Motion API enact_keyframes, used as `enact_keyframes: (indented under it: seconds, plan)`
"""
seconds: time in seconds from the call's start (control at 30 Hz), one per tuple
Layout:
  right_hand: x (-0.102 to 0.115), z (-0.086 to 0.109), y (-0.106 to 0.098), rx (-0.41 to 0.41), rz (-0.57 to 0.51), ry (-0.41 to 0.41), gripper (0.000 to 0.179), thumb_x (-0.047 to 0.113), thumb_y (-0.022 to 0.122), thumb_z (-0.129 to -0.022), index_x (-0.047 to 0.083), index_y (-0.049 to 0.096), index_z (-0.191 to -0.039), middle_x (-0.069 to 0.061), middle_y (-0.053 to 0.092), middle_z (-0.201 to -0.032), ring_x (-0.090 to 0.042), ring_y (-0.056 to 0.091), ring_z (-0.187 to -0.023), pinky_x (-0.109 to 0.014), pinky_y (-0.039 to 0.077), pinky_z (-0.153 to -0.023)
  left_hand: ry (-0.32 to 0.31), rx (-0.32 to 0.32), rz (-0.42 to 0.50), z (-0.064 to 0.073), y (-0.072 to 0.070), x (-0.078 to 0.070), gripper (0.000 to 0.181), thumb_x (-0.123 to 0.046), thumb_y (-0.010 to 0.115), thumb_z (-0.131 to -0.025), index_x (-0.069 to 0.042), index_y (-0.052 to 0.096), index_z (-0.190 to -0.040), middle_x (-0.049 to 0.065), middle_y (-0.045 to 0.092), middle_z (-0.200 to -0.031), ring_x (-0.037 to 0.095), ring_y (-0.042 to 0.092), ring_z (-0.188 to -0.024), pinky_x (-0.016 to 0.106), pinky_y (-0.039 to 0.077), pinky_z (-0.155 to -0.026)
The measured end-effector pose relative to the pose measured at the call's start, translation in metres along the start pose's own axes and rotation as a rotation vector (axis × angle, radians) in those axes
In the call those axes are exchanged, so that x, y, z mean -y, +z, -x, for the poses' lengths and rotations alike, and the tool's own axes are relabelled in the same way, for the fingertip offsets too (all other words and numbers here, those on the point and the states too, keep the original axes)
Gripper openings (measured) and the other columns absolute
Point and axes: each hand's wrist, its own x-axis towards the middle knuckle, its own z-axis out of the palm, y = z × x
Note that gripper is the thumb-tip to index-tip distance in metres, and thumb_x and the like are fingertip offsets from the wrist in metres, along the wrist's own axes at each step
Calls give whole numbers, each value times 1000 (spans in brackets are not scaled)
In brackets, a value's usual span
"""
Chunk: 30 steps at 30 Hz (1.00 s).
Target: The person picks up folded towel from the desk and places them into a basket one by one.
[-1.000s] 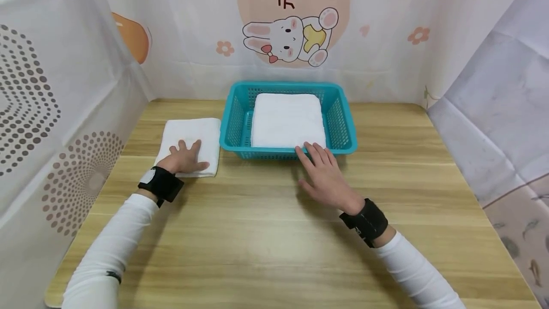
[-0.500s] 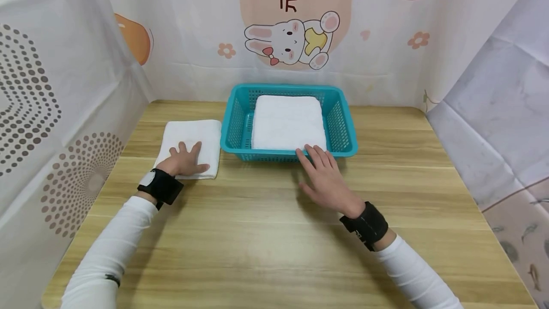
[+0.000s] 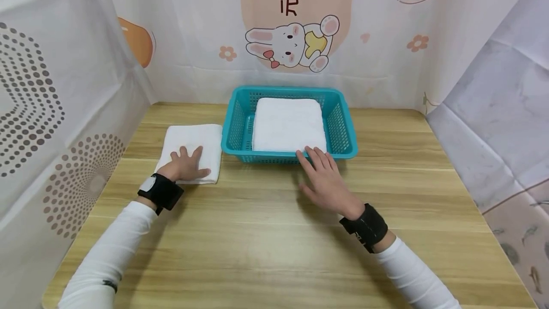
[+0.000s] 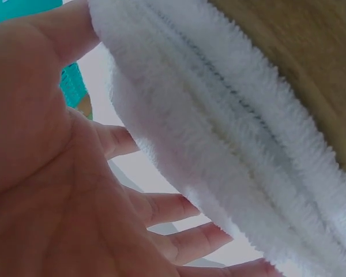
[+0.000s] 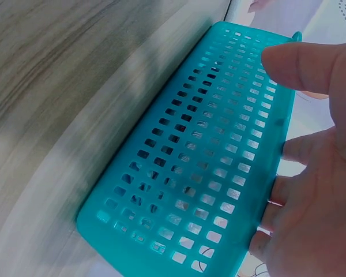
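A folded white towel lies on the table left of a teal plastic basket. Spread over that towel's near part, my left hand rests with straight fingers. In the left wrist view the towel shows its layered, fluffy edge, with the fingertips on top. My right hand touches the basket's near rim with extended fingertips, its thumb held apart. The right wrist view shows the basket's perforated side wall and the fingers reaching its rim. Inside the basket sits another folded white towel or stack.
The wooden table carries the basket near its back edge. Behind it hangs a white printed curtain with a rabbit and fruit. More hanging cloth closes in the right side, and a dotted sheet the left.
The head view has tilted slightly, so the whole scene sits a little lower in the frame. Both hands, the towels and the basket keep their places relative to each other.
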Motion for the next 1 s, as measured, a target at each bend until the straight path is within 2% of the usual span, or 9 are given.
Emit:
enact_keyframes:
  seconds: [0.27, 0.37, 0.5, 0.83, 1.0]
  plan:
    - [0, -1, 1, -28, -6, -12, 81, 24, 72, -91, 4, 27, -156, -25, 25, -158, -44, 21, -144, -63, 17, -115, -11, -9, 10, 4, 4, -2, 88, -51, 50, -100, 3, 10, -157, 51, 13, -144, 72, 22, -126, 74, 25, -103]
    - [0, 0, 2, -41, -9, -16, 81, 23, 73, -90, 4, 29, -155, -25, 27, -157, -44, 23, -143, -63, 18, -115, -9, -10, -2, 6, 6, -1, 89, -53, 50, -99, 3, 11, -157, 51, 14, -143, 71, 25, -124, 73, 28, -101]
    - [1, 1, 1, -29, -7, -2, 81, 25, 73, -91, 4, 29, -155, -25, 27, -157, -44, 22, -144, -62, 17, -115, -1, -13, -10, 8, 9, -1, 89, -54, 51, -99, 3, 12, -156, 51, 16, -141, 68, 28, -121, 72, 32, -99]
    - [1, 2, 0, -20, -29, 10, 80, 24, 72, -92, 5, 28, -156, -25, 24, -159, -44, 19, -146, -62, 16, -116, 12, -32, 5, 18, 10, -5, 87, -51, 53, -99, 4, 16, -156, 50, 18, -140, 69, 25, -123, 72, 32, -98]
    - [2, 2, 0, -23, -36, 9, 80, 23, 71, -92, 4, 28, -156, -25, 24, -159, -44, 19, -146, -62, 15, -116, -6, -22, 14, 21, 13, -6, 87, -52, 52, -99, 1, 14, -157, 49, 15, -143, 67, 26, -123, 72, 37, -94]
